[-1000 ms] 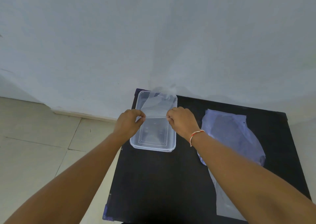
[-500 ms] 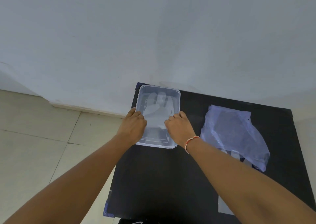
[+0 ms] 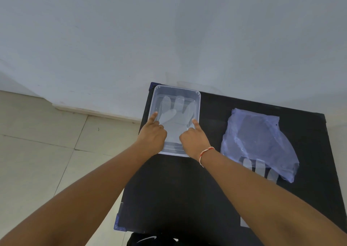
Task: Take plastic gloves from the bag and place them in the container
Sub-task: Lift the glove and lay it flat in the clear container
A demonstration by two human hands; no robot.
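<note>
A glove [image 3: 175, 120] is lying flat in the container [image 3: 196, 103]. Both hands, left [image 3: 152, 135] and right [image 3: 194, 139], are holding nothing, forefingers seemingly pressing its edges.

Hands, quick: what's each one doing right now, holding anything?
Left hand: holding nothing, index finger pressing the plastic glove flat in the container.
Right hand: same, gripping nothing, index finger on the glove's right edge.

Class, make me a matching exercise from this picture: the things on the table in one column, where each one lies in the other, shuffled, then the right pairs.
Things:
1. glove
2. container
3. bag
4. left hand

Places:
A. right side of the table
B. flat inside the container
C. table's far left corner
D. at the container's left wall

Pairs: 1-B, 2-C, 3-A, 4-D
</note>
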